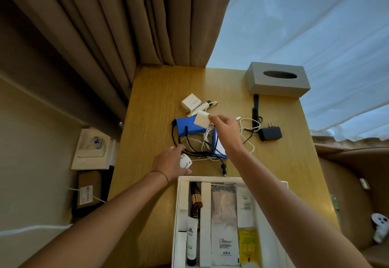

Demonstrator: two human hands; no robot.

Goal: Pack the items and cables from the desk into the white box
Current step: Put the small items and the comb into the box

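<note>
Both arms reach forward over the white box [178, 204], which sits at the counter's [151, 103] near edge. The right hand [224, 126] pinches a small white pad [201, 120] above the blue case [190, 128] and tangled cables [202, 150]. The left hand [170, 163], fingers relaxed, rests by a white plug [185, 161], partly covering it; the box's near end is cut off.

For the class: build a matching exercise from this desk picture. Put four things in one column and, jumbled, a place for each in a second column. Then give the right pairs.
1. grey tissue box
2. black plug adapter
3. small white square item
4. brown bottle

A. inside the white box
B. far right corner of the desk
C. pinched in the right hand
D. on the desk, just nearer than the tissue box

Pairs: 1-B, 2-D, 3-C, 4-A
</note>
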